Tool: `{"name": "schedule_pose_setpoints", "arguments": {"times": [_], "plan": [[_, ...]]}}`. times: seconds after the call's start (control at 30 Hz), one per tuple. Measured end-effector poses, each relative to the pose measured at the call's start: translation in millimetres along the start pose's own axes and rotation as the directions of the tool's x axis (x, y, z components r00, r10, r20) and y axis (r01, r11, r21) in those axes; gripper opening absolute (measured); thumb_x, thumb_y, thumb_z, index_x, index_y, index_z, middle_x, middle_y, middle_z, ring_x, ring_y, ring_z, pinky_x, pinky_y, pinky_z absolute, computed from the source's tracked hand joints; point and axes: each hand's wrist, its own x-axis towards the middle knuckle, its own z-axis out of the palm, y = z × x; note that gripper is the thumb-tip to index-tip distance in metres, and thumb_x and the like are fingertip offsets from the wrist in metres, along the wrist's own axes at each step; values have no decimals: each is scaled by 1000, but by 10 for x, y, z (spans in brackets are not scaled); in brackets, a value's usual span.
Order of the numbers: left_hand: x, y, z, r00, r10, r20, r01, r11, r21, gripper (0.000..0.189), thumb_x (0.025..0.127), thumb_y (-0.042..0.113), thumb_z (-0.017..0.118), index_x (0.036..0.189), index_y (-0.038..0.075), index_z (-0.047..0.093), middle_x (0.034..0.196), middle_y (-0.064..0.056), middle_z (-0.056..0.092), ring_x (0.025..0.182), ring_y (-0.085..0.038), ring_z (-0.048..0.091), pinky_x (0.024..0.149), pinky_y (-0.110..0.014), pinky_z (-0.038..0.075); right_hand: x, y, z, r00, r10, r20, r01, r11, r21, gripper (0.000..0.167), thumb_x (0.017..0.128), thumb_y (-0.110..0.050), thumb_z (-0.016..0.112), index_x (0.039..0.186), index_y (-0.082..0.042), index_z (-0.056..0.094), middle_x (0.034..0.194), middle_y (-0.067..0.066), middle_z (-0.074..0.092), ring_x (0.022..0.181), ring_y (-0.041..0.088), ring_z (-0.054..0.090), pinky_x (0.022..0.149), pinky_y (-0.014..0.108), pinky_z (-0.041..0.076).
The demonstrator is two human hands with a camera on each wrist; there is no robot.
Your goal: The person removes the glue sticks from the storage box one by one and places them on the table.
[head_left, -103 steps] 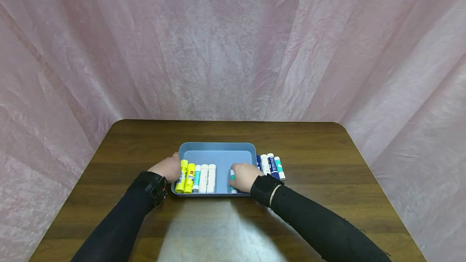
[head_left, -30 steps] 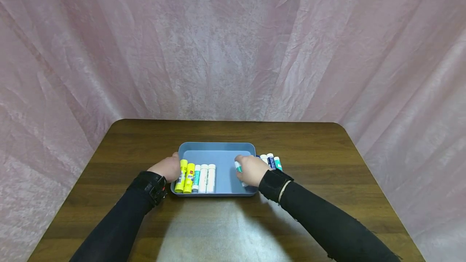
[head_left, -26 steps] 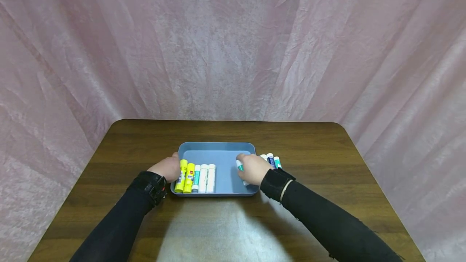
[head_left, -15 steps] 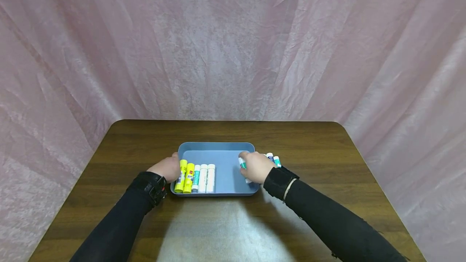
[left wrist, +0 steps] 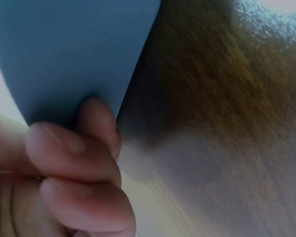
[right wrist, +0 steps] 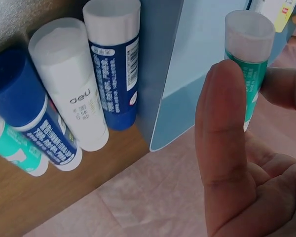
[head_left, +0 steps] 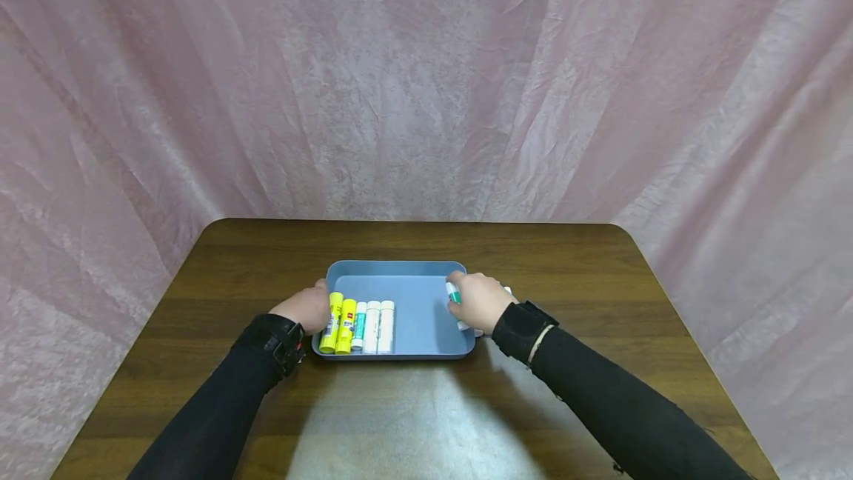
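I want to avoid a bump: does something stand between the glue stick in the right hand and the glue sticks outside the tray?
Yes: in the right wrist view, the tray's right wall stands between the teal-labelled glue stick in the right hand and the four glue sticks outside. Nothing else visible does.

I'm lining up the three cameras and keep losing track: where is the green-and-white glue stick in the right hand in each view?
Head: just right of and below centre, in the right hand, the glue stick at the blue tray's right end.
Left wrist: not in this picture.
Right wrist: upper right, partly hidden by the hand.
Shared landmark: the blue tray, upper left in left wrist, upper middle in right wrist.
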Motion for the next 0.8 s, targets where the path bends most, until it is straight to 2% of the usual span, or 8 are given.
{"name": "schedule_pose_setpoints", "arguments": {"times": [0.23,0.43,0.6,0.8], "plan": [[-35,-5,-4,1000,4,2,-4,1000,-14,66,103,14,43,154,-13,13,122,-26,57,100,-32,59,87,-46,49,-28,32,-50,1000,10,10,-11,999,35,43,92,-17,70,133,-5,62,103,12,73,76,18,66,71,35,57],[-34,-10,6,1000,13,-9,-13,1000,-1,65,102,13,44,154,-13,15,128,-28,56,102,-32,59,89,-47,49,-41,93,-61,1000,15,4,-16,999,34,43,93,-16,69,133,-4,61,106,12,74,77,16,67,73,34,57],[-29,0,5,1000,13,-9,-13,1000,5,64,102,13,45,153,-14,16,120,-25,59,98,-31,60,88,-46,50,-55,151,-89,1000,1,-11,-1,999,36,41,93,-14,67,132,-1,62,106,14,74,77,16,68,74,35,58],[-30,5,8,1000,7,-4,-7,1000,-1,65,102,12,45,154,-13,15,123,-26,58,99,-31,59,89,-46,50,-59,234,-117,1000,0,-25,1,1000,20,41,93,-15,67,131,-1,62,104,14,74,75,16,68,71,34,57]]}}
